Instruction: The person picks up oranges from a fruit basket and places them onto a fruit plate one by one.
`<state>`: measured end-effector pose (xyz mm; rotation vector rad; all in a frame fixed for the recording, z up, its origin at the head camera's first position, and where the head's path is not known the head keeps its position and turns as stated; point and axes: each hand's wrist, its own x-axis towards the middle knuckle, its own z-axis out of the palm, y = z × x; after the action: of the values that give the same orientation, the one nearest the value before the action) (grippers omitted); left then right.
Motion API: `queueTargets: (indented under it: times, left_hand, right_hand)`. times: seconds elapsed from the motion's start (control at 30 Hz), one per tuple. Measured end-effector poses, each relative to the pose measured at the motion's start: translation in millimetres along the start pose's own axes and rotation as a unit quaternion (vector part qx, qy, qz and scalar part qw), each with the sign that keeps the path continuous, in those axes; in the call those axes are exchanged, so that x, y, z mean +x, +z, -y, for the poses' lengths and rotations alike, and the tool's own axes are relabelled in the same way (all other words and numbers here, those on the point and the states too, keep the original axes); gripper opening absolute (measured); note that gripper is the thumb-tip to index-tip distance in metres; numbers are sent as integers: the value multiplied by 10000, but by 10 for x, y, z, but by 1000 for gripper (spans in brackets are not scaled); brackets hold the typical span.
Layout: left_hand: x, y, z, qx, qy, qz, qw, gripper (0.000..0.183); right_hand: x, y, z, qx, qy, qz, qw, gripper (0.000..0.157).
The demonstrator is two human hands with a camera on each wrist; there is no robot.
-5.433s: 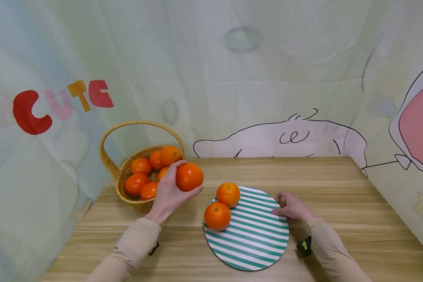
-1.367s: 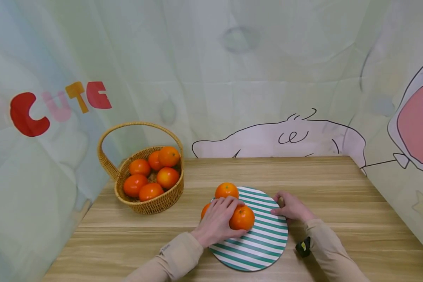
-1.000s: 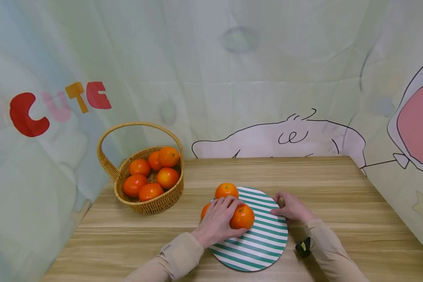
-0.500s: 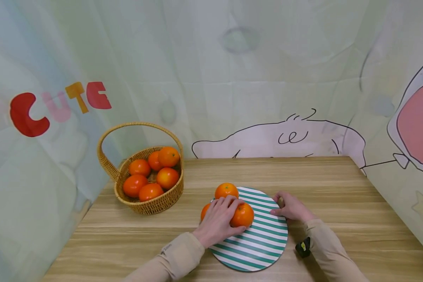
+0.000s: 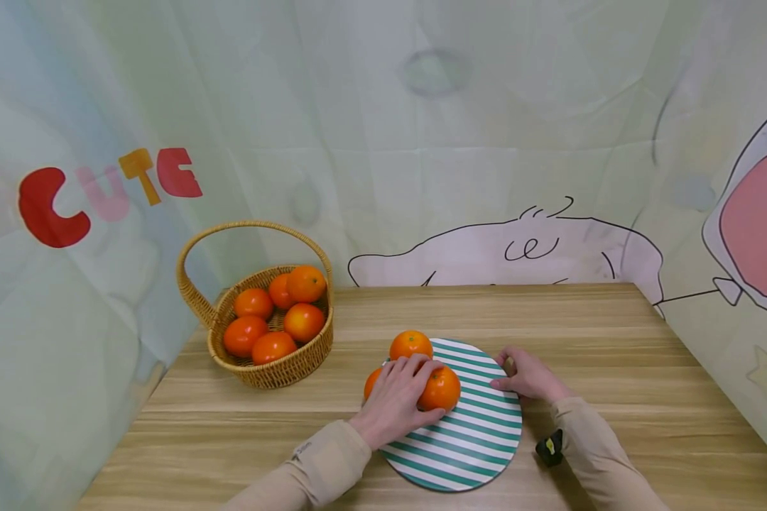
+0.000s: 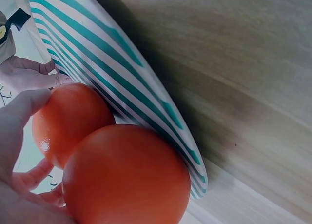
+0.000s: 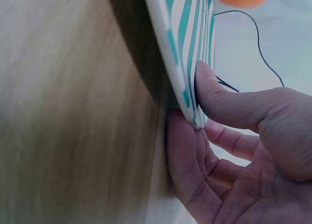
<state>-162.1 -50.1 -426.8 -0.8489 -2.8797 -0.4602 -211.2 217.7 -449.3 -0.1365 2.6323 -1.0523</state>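
"CUTE" on backdrop cloth (image 5: 111, 191), left.

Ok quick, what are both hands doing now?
Left hand: fingers curled over an orange on the plate.
Right hand: pinching the striped plate at its rim.

We see a light wooden table (image 5: 613, 397) set against a pale green cloth backdrop (image 5: 383, 128), with coloured letters reading CUTE (image 5: 102, 191) at ten o'clock, a line-drawn cartoon creature (image 5: 518, 248) at one o'clock and soft, even light across it all
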Motion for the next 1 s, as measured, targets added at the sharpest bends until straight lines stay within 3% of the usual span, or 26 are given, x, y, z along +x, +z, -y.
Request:
queueTargets:
  times: [0.4,0.6,0.7,0.77,0.87,1.0]
  left_hand:
    - [-8,-7,7,-86,31,-63,9999,63]
    - [-50,-22,48,-502,152,-438,9977,52]
    - [-71,-44,100,-902,238,-983,9908,44]
    - [-72,-61,169,-1071,340,-1554,9814,38]
    - [-53,-111,317,-1211,520,-2512,9589,30]
    - [-1,-241,603,-922,729,-3638,9240,24]
  right_hand:
    - [5,0,3,-65,89,-33,9999,34]
    - [6,5,1,-58,127,-26,9999,34]
    - [5,10,-1,-40,141,-20,9999,34]
    - [5,12,-3,-17,143,-25,9999,33]
    - [4,8,-6,7,104,-24,9999,33]
    - [-2,2,-12,74,-1,-19,10000,34]
